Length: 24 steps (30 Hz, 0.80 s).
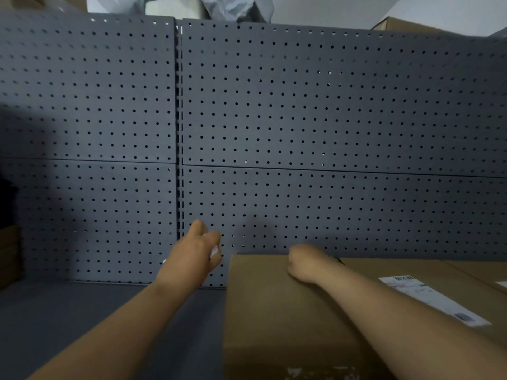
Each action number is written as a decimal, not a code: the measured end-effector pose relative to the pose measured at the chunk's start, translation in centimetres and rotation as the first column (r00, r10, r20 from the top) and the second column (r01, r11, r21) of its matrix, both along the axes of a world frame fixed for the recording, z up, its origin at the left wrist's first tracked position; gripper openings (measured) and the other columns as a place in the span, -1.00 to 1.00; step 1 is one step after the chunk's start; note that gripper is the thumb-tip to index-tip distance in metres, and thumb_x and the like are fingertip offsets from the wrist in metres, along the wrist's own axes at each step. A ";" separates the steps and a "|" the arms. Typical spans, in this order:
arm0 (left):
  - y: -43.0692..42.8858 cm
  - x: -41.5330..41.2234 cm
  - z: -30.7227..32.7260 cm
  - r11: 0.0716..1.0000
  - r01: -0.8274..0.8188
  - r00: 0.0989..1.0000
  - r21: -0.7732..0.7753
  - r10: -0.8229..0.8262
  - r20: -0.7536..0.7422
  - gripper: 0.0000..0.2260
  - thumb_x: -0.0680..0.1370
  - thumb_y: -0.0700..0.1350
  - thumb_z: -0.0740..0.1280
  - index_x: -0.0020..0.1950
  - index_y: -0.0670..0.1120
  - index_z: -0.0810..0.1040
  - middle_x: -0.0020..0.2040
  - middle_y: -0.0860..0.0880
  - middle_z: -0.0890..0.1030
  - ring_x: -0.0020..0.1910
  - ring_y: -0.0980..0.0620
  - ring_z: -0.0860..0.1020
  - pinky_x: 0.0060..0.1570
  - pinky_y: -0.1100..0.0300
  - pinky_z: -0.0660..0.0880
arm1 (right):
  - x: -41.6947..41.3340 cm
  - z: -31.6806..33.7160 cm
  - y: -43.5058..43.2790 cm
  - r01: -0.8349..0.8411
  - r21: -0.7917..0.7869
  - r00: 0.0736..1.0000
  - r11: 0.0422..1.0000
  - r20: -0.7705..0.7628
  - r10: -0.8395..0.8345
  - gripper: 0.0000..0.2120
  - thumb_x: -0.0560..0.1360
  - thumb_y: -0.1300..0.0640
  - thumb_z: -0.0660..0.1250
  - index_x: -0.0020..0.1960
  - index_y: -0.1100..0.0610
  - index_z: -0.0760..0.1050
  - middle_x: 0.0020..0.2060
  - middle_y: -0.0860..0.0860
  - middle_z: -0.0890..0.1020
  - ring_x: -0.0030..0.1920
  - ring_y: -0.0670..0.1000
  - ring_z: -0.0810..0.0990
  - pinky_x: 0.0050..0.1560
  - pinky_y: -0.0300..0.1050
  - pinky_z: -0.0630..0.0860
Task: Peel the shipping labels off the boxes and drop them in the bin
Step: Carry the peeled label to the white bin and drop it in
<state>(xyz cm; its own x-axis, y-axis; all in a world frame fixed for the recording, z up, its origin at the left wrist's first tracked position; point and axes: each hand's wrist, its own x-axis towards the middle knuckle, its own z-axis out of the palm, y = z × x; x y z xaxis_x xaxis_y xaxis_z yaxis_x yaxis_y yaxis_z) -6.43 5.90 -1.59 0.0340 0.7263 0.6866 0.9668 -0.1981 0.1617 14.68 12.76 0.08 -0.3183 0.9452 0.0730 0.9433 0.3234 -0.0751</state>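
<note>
Hands (197, 250) over labelled box (274, 311)

Both forearms bare, reaching forward from bottom of frame. Left arm runs up from lower left, wrist roughly straight; left hand (198, 249) is raised, back of hand toward camera, fingers curled in with a bit of something white pinched at the fingertips (215, 242). Right arm comes in from lower right at a shallower angle; right hand (304, 263) sits lower, loosely closed like a fist, knuckles pointing left. Can't tell whether it grips anything. Hands are apart, both motion-blurred.
</note>
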 end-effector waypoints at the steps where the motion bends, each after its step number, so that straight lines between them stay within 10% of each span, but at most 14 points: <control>1: -0.1 0.1 0.0 1.000 0.002 1.000 -0.013 -0.003 -0.024 -0.89 0.50 -0.30 0.32 -0.21 -0.16 0.46 -0.04 -0.02 0.30 -0.27 -0.02 0.45 -0.26 0.20 0.48 | -1.3 -0.3 -0.6 -0.061 0.003 0.998 0.998 -0.032 0.061 -0.85 0.55 0.27 0.14 -0.14 0.20 0.45 -0.24 0.03 0.43 -0.15 0.04 0.48 -0.26 -0.17 0.39; 5: -0.1 0.2 0.4 0.997 0.033 0.992 -0.075 -0.042 -0.118 -0.91 0.55 -0.17 0.29 -0.05 -0.17 0.56 0.11 -0.06 0.38 -0.18 -0.11 0.54 -0.23 0.19 0.36 | -4.4 -0.8 -3.5 -0.345 -0.045 0.937 0.937 -0.081 0.341 -0.77 0.55 0.21 0.19 0.09 0.29 0.54 0.05 0.18 0.58 0.06 0.16 0.56 0.10 0.03 0.51; 10: -0.4 -0.6 0.1 1.000 0.025 0.989 -0.001 -0.025 -0.144 -0.94 0.45 -0.16 0.42 -0.19 -0.13 0.58 -0.12 -0.06 0.54 -0.34 -0.12 0.56 -0.30 0.17 0.34 | -1.7 -0.2 0.8 0.031 -0.009 0.999 0.999 -0.031 -0.031 -0.76 0.54 0.27 0.14 -0.30 0.16 0.37 -0.32 0.04 0.41 -0.25 0.04 0.47 -0.37 -0.19 0.33; 14: -0.5 -0.9 -0.1 1.000 0.004 0.986 0.015 -0.002 -0.168 -0.90 0.38 -0.15 0.47 -0.26 -0.08 0.57 -0.26 -0.06 0.56 -0.39 -0.10 0.55 -0.30 0.15 0.35 | -5.1 -1.2 -3.6 -0.373 -0.019 0.924 0.928 -0.102 0.369 -0.80 0.56 0.19 0.21 0.09 0.24 0.53 0.03 0.11 0.53 0.00 0.06 0.51 -0.02 -0.12 0.43; 20: -0.7 -1.1 -0.4 0.999 -0.007 0.989 0.039 0.013 -0.147 -0.94 0.48 -0.09 0.39 -0.13 -0.07 0.61 -0.15 -0.04 0.57 -0.21 -0.09 0.57 -0.18 0.14 0.37 | -2.9 -0.7 -0.2 -0.063 0.021 0.996 0.998 -0.063 0.064 -0.85 0.53 0.25 0.16 -0.17 0.19 0.45 -0.16 0.10 0.52 -0.07 0.12 0.53 -0.19 -0.08 0.44; 24: -0.6 -0.9 -0.7 1.000 -0.001 0.985 0.025 0.006 -0.173 -0.97 0.47 -0.11 0.40 -0.16 -0.06 0.59 -0.18 -0.03 0.56 -0.22 -0.09 0.56 -0.23 0.11 0.38 | -5.9 -1.2 -3.2 -0.378 -0.023 0.917 0.926 -0.147 0.370 -0.79 0.56 0.18 0.21 0.10 0.25 0.53 -0.02 0.08 0.51 -0.01 0.06 0.51 0.01 -0.10 0.46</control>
